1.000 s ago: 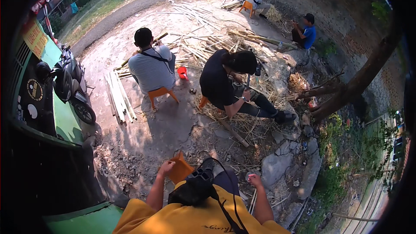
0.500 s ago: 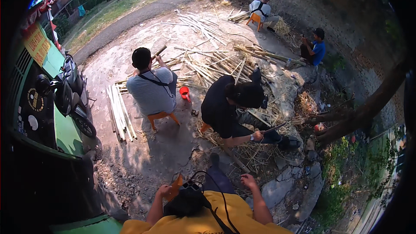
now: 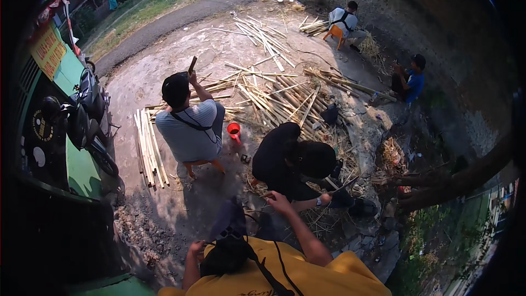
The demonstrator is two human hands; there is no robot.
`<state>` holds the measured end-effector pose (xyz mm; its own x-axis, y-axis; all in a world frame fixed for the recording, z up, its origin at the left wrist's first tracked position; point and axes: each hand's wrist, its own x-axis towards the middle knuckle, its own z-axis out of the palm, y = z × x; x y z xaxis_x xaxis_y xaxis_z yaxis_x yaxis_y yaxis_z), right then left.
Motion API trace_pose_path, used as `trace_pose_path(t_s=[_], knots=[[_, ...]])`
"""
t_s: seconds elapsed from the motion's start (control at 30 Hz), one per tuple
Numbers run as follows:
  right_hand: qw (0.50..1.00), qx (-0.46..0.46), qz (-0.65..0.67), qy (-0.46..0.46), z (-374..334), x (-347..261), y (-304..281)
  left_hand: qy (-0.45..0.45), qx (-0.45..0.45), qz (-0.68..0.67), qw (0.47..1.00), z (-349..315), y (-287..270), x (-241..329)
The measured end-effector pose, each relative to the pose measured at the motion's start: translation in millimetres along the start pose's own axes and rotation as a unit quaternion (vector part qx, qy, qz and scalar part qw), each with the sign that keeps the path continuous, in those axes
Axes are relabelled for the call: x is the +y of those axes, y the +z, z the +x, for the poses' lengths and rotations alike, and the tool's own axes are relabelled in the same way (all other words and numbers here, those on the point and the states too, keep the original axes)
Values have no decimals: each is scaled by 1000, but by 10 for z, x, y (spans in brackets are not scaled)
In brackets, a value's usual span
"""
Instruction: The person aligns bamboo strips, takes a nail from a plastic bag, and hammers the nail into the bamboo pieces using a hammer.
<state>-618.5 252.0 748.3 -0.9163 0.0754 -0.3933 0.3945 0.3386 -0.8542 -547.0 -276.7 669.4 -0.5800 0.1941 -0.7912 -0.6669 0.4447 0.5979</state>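
Note:
My left hand [image 3: 195, 249] is low beside the black pouch on my yellow shirt, its fingers curled. They are against a small orange edge [image 3: 209, 249], mostly hidden by the pouch, of a thing I cannot make out. My right hand [image 3: 280, 203] reaches forward behind the person in black [image 3: 276, 151], fingers bent together; what is at their tips is too small to name. That person sits bent over, a watch on one wrist, holding a long thin blade-like tool [image 3: 346, 184].
A person in a striped shirt [image 3: 189, 134] sits on an orange stool [image 3: 204, 165], lifting a bamboo piece [image 3: 192, 64]. Split bamboo strips [image 3: 149, 145] and a bamboo heap [image 3: 279, 96] lie beyond. A red dipper [image 3: 234, 131] stands between both people. A motorcycle [image 3: 90, 109] is left; a trunk [image 3: 455, 183] right.
My right hand has moved up and left, toward the back of the person in black. My left hand has drawn lower, and less orange shows beside it. The person in stripes has raised the bamboo upright.

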Motion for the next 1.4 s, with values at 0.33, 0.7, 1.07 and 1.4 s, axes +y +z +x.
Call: trace_pose_path(t_s=[0.33,0.7,1.07,1.4], knots=[[993,-33,94,56,1469,-771,-106,-134,45,-12,990,1216,-672,1206],[975,148,-6,167,2662,-390,-176,-161,46,8,986,2301,-1827,2664],[919,274,-56,279,3167,-68,-169,-36,-136,216,966,2853,-2699,3105],[906,318,-82,268,3090,56,-157,-241,-75,166,953,2997,-2392,3991]])
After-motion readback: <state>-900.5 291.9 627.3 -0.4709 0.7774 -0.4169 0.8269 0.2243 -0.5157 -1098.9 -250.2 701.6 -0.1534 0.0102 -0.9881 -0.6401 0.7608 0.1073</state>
